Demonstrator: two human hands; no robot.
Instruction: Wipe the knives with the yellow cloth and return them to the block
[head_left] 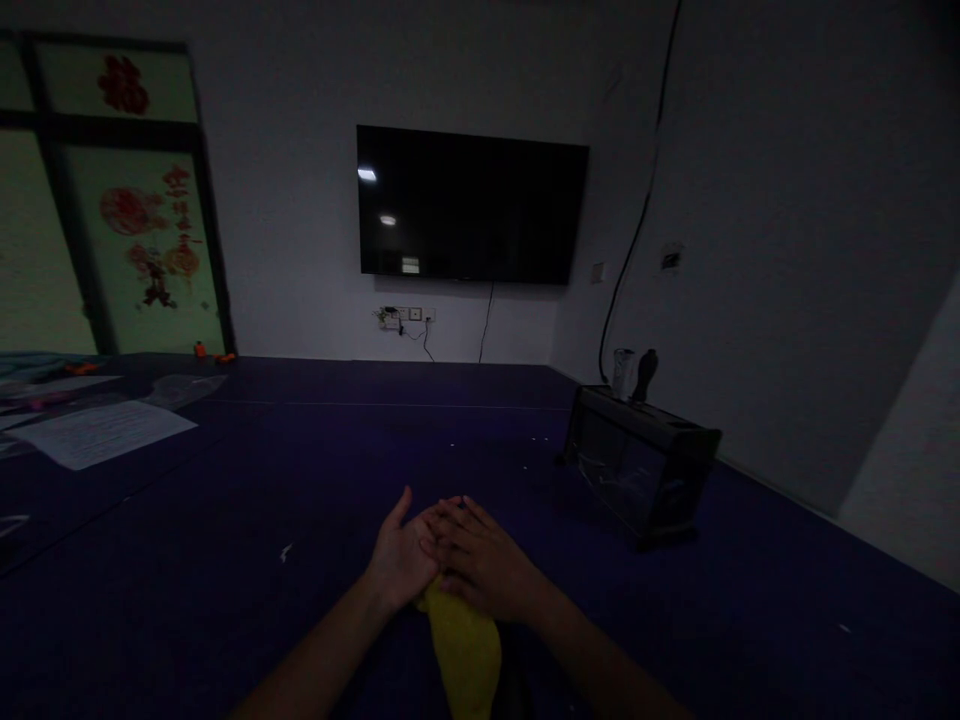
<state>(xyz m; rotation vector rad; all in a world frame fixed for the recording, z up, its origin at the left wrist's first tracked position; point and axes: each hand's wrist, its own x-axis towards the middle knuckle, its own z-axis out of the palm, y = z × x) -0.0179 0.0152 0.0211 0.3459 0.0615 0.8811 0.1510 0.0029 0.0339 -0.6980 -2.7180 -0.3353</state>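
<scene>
Dimness lay over my feed from the head camera, yet I could make out my bare left hand (401,562) and bare right hand (489,570) pressed together over the wide, dark blue-purple tabletop (315,470), towards its near edge. The left was turned palm up with its thumb spread outward, and the right lay palm down across its fingers. A soft-looking, tapering yellow cloth (468,655) ran from under the right hand towards that same near edge, its upper end just beside my left wrist; I could not tell whether the right fingers were pinching it. Near the right edge of the tabletop stood a black, boxy case with dark see-through sides (622,472), carrying a shiny upright cylinder (622,374) and a black, rounded upright object (646,374). Towards the left edge I saw a white paper sheet covered in writing (112,432), a crumpled clear plastic bag (184,389) just beyond it, and a small orange object (199,349) by the far left corner
</scene>
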